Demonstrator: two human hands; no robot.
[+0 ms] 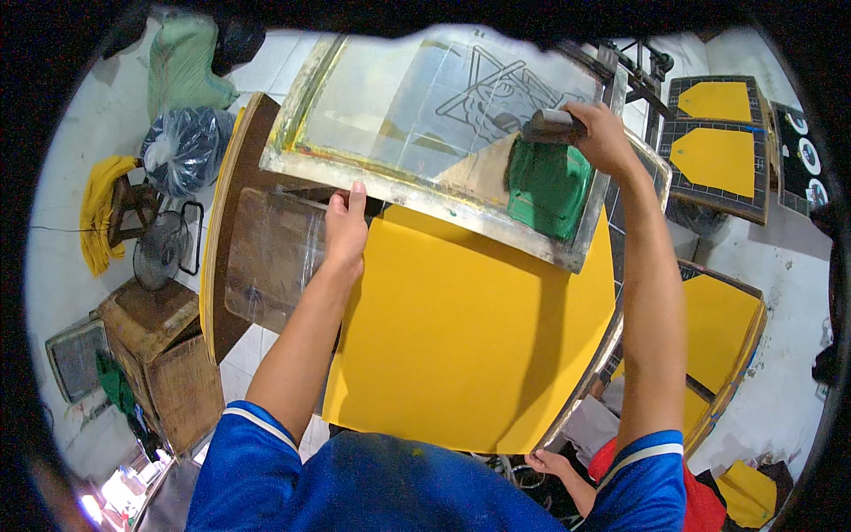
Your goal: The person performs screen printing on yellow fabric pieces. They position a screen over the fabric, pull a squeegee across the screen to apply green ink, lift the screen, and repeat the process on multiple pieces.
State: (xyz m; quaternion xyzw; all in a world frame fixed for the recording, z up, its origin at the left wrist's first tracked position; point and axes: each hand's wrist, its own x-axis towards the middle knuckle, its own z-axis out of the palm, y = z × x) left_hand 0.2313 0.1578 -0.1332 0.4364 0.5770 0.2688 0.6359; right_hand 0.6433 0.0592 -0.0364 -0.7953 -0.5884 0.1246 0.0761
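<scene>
A printing screen (359,182) with a pale frame and line drawing is tilted above a large yellow sheet (461,328) on a platen. My left hand (346,230) is closed on the screen's lower frame edge, thumb on top. My right hand (599,140) grips a grey squeegee (551,126) at the screen's right side, just above a pool of green ink (545,191). The yellow sheet's upper part is hidden under the screen.
A co-worker's hand (548,462) touches the sheet's lower right corner; red clothing shows. Boards with yellow pieces (714,164) stand right. A wooden panel (239,230), bagged bundle (182,151), fan (160,248), yellow cloth (102,213) and wooden box (182,390) are left.
</scene>
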